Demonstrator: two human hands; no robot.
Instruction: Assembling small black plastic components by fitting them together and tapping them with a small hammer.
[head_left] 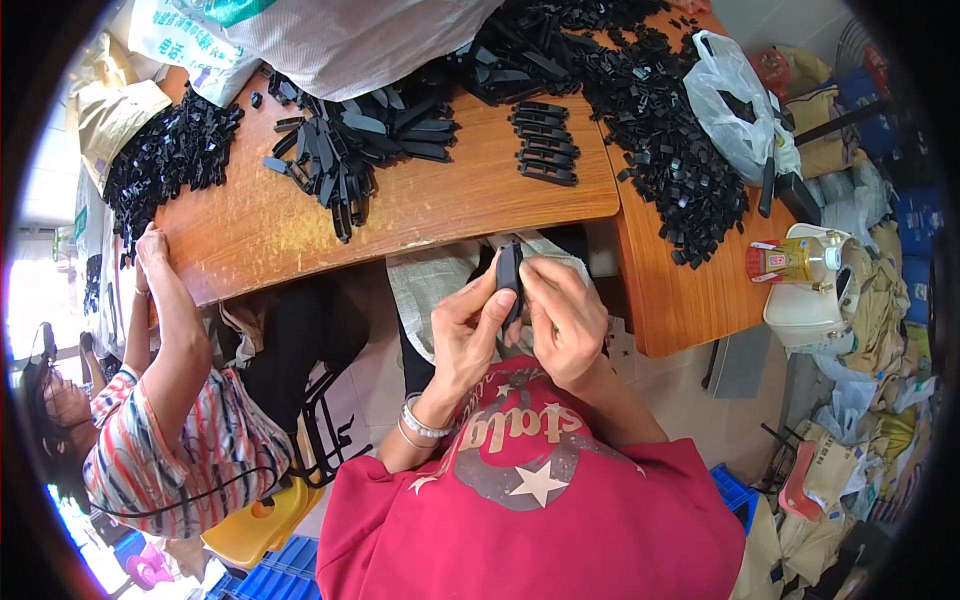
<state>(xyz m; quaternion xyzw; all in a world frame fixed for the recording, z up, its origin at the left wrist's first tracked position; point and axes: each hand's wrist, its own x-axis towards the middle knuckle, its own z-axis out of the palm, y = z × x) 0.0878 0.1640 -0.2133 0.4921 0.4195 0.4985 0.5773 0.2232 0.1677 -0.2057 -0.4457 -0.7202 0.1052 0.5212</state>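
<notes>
- Black plastic piece (509, 272) is standing upright in the air, long axis running toward the wooden table's (260, 225) near edge, held off the table above the lap.
- Left hand (468, 330) is gripping its left side; right hand (562, 312) is pinching it from the right. Both are equally close.
- Neat row of black strips (545, 144) is lying beyond, near the inner corner; loose black bits (680, 160) are spreading along the right wing.
- Co-worker's hand (152, 245) is resting on the left edge, well apart.
- Nothing is blocking the hands.
</notes>
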